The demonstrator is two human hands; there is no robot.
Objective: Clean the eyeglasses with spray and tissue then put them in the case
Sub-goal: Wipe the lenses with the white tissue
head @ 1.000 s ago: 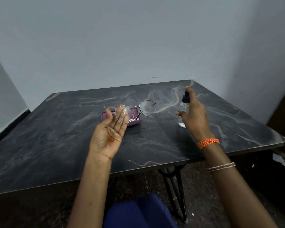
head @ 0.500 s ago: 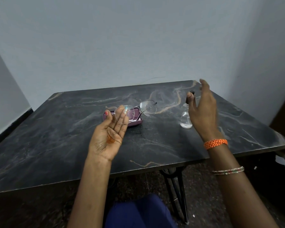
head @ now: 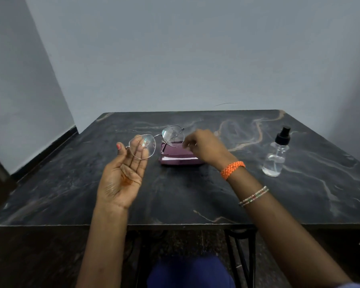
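Observation:
My left hand (head: 124, 175) is raised palm up and holds thin metal-framed eyeglasses (head: 157, 140) by their left lens, above the table. A maroon glasses case (head: 175, 155) lies on the dark marble table (head: 175, 194) just behind them, with something white showing along its front. My right hand (head: 204, 147) hovers over the case's right end with its fingers curled, blurred; whether it touches anything I cannot tell. A clear spray bottle (head: 275, 154) with a black nozzle stands upright at the right, apart from both hands.
Grey walls close in behind and to the left of the table. The table's front edge (head: 175, 225) is near me, black metal legs (head: 241, 256) below it. Blue cloth (head: 189, 271) shows at my lap.
My right hand let go of the spray bottle, which now stands alone, and moved left to the case. My left hand kept the eyeglasses up; the view shifted.

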